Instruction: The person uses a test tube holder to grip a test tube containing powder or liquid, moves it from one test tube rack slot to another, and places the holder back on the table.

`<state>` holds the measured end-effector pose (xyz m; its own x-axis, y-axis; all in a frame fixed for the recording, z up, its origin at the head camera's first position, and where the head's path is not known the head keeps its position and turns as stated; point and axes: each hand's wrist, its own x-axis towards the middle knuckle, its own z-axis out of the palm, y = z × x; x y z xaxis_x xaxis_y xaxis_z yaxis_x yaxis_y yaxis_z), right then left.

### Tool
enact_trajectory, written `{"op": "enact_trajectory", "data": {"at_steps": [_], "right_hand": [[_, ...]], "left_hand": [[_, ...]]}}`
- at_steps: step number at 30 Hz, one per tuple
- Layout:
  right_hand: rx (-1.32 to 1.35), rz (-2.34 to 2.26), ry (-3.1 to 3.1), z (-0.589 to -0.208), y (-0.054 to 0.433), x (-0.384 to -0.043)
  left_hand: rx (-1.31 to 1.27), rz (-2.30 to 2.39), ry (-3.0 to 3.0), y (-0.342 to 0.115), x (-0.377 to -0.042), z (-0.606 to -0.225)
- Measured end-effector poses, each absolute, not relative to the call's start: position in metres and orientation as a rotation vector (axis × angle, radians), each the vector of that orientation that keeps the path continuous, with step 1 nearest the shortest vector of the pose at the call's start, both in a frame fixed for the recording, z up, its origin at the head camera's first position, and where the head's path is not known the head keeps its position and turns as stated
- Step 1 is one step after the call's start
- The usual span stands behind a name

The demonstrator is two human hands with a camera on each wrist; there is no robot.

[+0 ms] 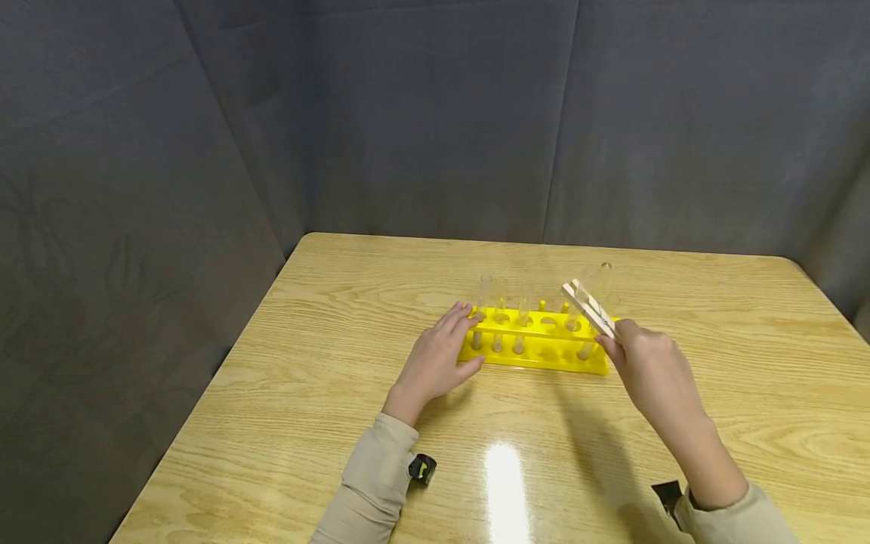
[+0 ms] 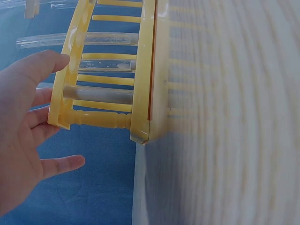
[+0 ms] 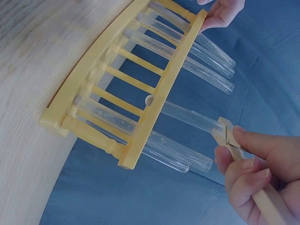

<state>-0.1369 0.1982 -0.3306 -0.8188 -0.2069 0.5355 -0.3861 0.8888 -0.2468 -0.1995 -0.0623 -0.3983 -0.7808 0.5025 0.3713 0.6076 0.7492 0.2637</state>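
A yellow test tube rack [image 1: 537,364] stands on the table, holding several clear glass tubes. My left hand [image 1: 438,355] grips the left end of its upper plate; in the left wrist view the thumb [image 2: 56,63] lies on one side and fingers show behind. With my right hand [image 3: 262,173] I hold a wooden test tube clamp [image 1: 590,311], its tips around a glass test tube [image 3: 190,115]. That tube's rounded end [image 3: 149,100] is right at a hole in the upper plate. Three tubes [image 3: 215,79] stand toward the left end.
Near the rack's right end stands another tube [image 3: 201,161], and beside it a tube with its rounded bottom up [image 3: 178,165]. Yellow pegs [image 1: 542,305] rise along the back. The wooden table [image 1: 340,302] ends at dark grey curtains [image 1: 435,113] behind and left.
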Motion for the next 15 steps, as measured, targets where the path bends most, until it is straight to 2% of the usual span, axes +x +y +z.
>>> {"op": "enact_trajectory", "data": {"at_steps": [15], "right_hand": [[0.447,0.446,-2.469,-0.3262,0.1963,-0.1351]], "left_hand": [[-0.852,-0.549,-2.689,-0.0626,-0.2006,-0.3993]]}}
